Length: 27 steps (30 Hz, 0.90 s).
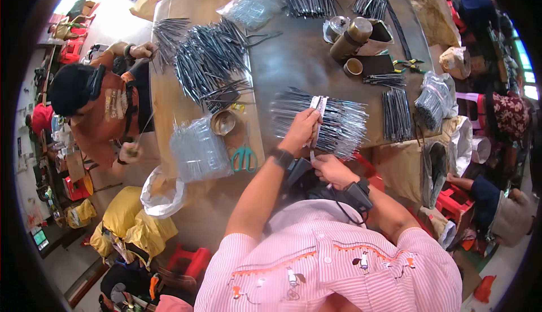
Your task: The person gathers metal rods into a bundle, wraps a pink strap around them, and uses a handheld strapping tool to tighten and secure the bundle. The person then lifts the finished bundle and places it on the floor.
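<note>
Left hand (302,127): raised over the table edge, fingers closed on a narrow clear sleeve packet (317,109) that stood upright above a fanned pile of bagged dark rods (339,123).
Right hand (333,168): just below the left, near the body, fingers pinched together on the packet's lower end; what lay inside the grip could not be told.
Table (299,64): brown, crowded. Held a larger heap of loose rods (209,58), a stack of empty clear bags (195,148), teal-handled scissors (244,158), a tape roll (223,122), a brown flask (351,36).
Co-worker in orange shirt (104,109): seated at left side.
</note>
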{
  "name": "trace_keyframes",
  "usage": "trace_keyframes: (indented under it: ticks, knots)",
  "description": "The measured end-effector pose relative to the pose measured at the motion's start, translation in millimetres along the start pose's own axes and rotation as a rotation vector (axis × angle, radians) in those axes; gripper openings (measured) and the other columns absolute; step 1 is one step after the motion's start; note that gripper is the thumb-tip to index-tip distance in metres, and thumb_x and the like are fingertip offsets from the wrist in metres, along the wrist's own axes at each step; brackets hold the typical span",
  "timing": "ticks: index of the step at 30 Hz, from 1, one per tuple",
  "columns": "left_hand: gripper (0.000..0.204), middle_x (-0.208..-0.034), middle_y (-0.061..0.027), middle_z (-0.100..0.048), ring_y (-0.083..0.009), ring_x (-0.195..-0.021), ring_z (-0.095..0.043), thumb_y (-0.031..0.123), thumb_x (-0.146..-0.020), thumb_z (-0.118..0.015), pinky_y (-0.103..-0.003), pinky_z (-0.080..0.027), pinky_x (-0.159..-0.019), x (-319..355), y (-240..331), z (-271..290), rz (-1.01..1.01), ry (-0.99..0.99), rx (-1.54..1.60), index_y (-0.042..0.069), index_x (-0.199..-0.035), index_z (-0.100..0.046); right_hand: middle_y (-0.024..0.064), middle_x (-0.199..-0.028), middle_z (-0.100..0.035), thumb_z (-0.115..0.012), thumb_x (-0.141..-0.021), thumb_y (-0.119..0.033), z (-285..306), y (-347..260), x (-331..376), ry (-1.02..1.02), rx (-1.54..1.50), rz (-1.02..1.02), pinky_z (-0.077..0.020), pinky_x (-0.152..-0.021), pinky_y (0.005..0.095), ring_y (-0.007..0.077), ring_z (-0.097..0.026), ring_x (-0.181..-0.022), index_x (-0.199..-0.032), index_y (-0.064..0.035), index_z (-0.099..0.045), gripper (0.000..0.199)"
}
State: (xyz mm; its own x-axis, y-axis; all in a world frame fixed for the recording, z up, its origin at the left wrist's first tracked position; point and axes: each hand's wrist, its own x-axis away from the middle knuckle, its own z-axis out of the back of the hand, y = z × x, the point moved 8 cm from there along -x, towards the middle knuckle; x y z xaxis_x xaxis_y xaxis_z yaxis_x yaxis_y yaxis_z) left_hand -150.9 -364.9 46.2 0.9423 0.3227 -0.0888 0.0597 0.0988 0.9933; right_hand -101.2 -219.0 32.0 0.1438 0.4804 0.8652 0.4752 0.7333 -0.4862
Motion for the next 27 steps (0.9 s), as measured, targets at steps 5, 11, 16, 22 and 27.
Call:
trace_keyframes:
  ticks: [5,11,16,22,27]
  knots:
    - [0.029,-0.077,-0.0221,-0.061,-0.0384,-0.077,-0.06,0.022,-0.094,-0.046,-0.046,-0.046,-0.07,-4.2,-18.0,-0.4,0.122,-0.01,-0.314,-0.004,-0.088,-0.058,0.0192,-0.079,-0.066,-0.053,-0.086,-0.025,35.9,-81.6,27.0,0.389,1.154,0.52,-0.0505,-0.068,0.0501,0.0394,-0.063,-0.077,-0.078,-0.0047,-0.067,0.026]
    - [0.029,-0.092,-0.0298,-0.062,-0.0469,-0.093,-0.059,0.022,-0.094,-0.046,-0.05,-0.047,-0.079,2.7,-29.5,0.4,0.064,0.001,-0.412,-0.004,-0.099,-0.057,0.0141,-0.097,-0.06,-0.058,-0.081,-0.012,27.3,-155.0,37.2,0.236,1.357,1.016,-0.0496,-0.078,0.0442,0.0346,-0.06,-0.091,-0.086,-0.008,-0.065,0.01]
    - [0.044,-0.091,-0.0211,-0.06,-0.0382,-0.09,-0.058,0.036,-0.071,-0.07,-0.044,-0.048,-0.079,21.5,-30.6,-11.9,0.039,-0.14,-0.413,-0.001,-0.09,-0.059,0.0132,-0.106,-0.055,-0.064,-0.08,-0.009,21.3,-173.1,45.8,0.061,1.372,1.438,-0.0446,-0.092,0.0418,0.0334,-0.055,-0.1,-0.102,-0.0045,-0.059,0.023]
    - [0.024,-0.079,-0.0129,-0.058,-0.0313,-0.08,-0.055,0.024,-0.075,-0.07,-0.04,-0.046,-0.068,28.0,-34.3,1.4,0.196,-0.074,-0.1,0.003,-0.077,-0.057,0.0104,-0.087,-0.059,-0.062,-0.084,-0.016,33.3,-168.2,18.1,-0.133,1.448,1.209,-0.0422,-0.075,0.0393,0.0303,-0.057,-0.087,-0.089,-0.0091,-0.056,0.01]
    - [0.015,-0.07,-0.0039,-0.054,-0.0229,-0.07,-0.055,0.015,-0.082,-0.066,-0.035,-0.045,-0.064,37.1,-30.6,-0.4,0.574,-0.046,0.478,0.004,-0.076,-0.058,0.0142,-0.079,-0.061,-0.061,-0.087,-0.023,35.5,-174.0,-0.2,-0.24,1.39,1.055,-0.0438,-0.07,0.0412,0.0331,-0.059,-0.078,-0.088,-0.0075,-0.058,0.016]
